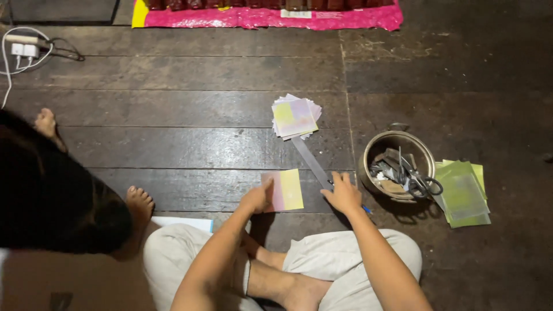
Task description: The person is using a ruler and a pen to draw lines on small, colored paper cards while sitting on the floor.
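Observation:
I sit cross-legged on a dark wooden floor. My left hand [257,197] rests on the left edge of a pink-and-yellow paper sheet [286,190] lying flat before my knees. My right hand [343,193] lies on the floor just right of that sheet, fingers spread, touching the near end of a clear plastic ruler [309,159]. A blue pen tip [366,209] shows beside that hand. The ruler runs up to a stack of pastel paper squares [295,117].
A metal bowl [368,153] with scissors and scraps stands at right, with green paper sheets [464,193] beside it. Another person's head [46,196] and bare feet [140,203] are at left. A pink package [265,16] lies at the far edge; a charger and cables [26,50] at top left.

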